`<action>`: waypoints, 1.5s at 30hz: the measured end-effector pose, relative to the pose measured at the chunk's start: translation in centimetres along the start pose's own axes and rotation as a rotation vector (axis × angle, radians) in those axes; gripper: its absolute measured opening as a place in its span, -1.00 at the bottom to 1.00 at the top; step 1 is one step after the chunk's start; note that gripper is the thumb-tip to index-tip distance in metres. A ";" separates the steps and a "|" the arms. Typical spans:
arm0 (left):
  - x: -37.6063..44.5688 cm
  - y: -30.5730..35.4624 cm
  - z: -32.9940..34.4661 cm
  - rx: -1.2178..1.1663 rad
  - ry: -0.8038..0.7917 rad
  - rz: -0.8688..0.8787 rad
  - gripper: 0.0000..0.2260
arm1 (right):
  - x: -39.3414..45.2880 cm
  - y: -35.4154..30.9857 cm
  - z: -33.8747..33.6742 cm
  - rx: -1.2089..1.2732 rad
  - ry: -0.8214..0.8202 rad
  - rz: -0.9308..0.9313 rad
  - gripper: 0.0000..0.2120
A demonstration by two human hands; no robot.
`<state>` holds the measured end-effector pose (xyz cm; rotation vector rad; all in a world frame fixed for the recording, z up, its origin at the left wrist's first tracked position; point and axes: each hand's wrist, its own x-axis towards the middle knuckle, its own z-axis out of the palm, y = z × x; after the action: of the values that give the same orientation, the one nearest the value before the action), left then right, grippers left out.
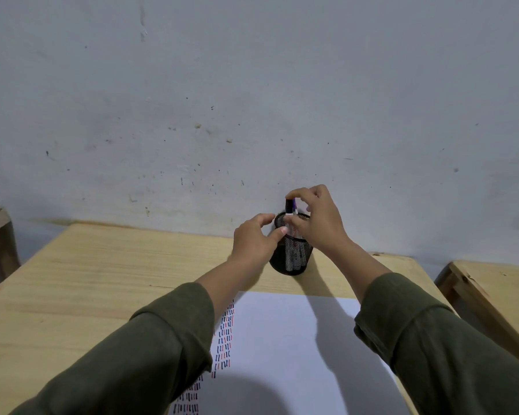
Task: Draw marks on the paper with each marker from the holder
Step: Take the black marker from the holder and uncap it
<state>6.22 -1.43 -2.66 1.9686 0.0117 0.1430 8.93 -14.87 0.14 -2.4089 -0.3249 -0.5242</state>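
While the black mesh holder [291,253] stands at the far edge of the wooden table [102,280], just beyond the paper [282,339], the left hand [252,241] curls around its left side, thumb on the mesh. Right hand [318,223] pinches a black-capped marker [289,209] at the holder's rim. Short red and dark marks [224,342] line the paper's left part.

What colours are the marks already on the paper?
Red and dark blue or black short dashes, in columns along the paper's left side, in the head view.
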 end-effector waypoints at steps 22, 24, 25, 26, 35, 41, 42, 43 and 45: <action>-6.6 8.9 -5.1 -0.314 0.050 0.188 -0.76 | -6.2 -8.4 -7.1 0.661 0.104 0.036 -0.79; -8.0 9.3 -5.5 -0.327 0.002 0.189 -0.78 | -7.8 -9.0 -7.4 0.651 0.051 0.044 -0.83; -8.7 9.4 -5.6 -0.322 -0.013 0.181 -0.80 | -8.7 -9.3 -7.5 0.650 0.037 0.052 -0.85; -9.4 9.4 -5.7 -0.321 -0.017 0.169 -0.82 | -9.5 -9.5 -7.7 0.654 0.024 0.058 -0.86; -15.3 8.4 -7.3 -0.614 0.221 -0.168 -0.72 | -16.2 -11.2 -10.3 0.830 -0.286 0.205 -0.83; -18.2 8.7 -7.9 -0.655 0.232 -0.271 -0.56 | -18.1 -12.3 -10.5 1.201 -0.233 0.234 -0.77; -18.5 8.7 -7.8 -0.651 0.223 -0.269 -0.57 | -18.2 -12.5 -10.3 1.209 -0.196 0.249 -0.78; -18.7 8.7 -7.7 -0.638 0.212 -0.264 -0.58 | -18.2 -12.6 -9.9 1.197 -0.159 0.267 -0.79; -19.0 8.8 -7.5 -0.636 0.151 -0.235 -0.62 | -18.2 -13.0 -9.2 1.213 -0.099 0.293 -0.77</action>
<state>-13.94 0.62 6.48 1.3065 0.2638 0.1216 -14.46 -12.63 5.61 -1.2579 -0.2197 -0.0107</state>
